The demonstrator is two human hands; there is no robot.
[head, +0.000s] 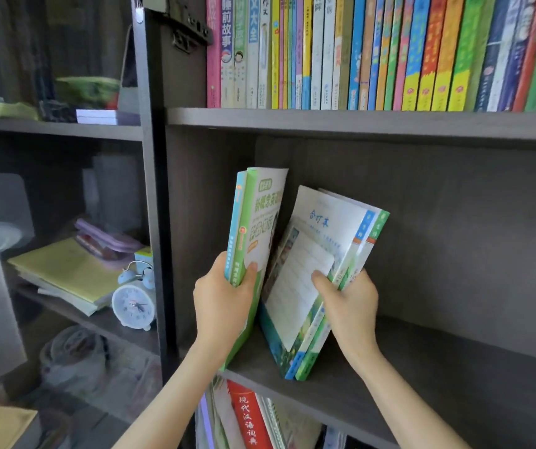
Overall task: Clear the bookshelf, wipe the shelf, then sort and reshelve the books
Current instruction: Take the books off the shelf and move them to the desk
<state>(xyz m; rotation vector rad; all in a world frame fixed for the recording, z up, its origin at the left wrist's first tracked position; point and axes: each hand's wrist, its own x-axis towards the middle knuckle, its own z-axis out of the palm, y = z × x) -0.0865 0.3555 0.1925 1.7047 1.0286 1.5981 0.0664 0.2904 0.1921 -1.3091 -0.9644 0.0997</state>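
On the dark grey wooden shelf board (438, 367), two upright green-spined paperback books (253, 215) are gripped low down by the left hand (224, 299). Just beside them, a right-tilted bundle of thin white-and-green workbooks (321, 254) is clasped by the right hand (351, 303).

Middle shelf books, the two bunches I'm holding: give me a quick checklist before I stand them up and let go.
1. Left hand grips the green books: ok.
2. Right hand grips the leaning stack, thumb on its front cover: ok.
3. Leaning stack upright: not ok, its top tilts right.
4. Stack's foot set back on the shelf: not ok, it sits at the front edge.
5. Room on the shelf right of the stack: ok.
6. Shelf wiped: cannot tell.
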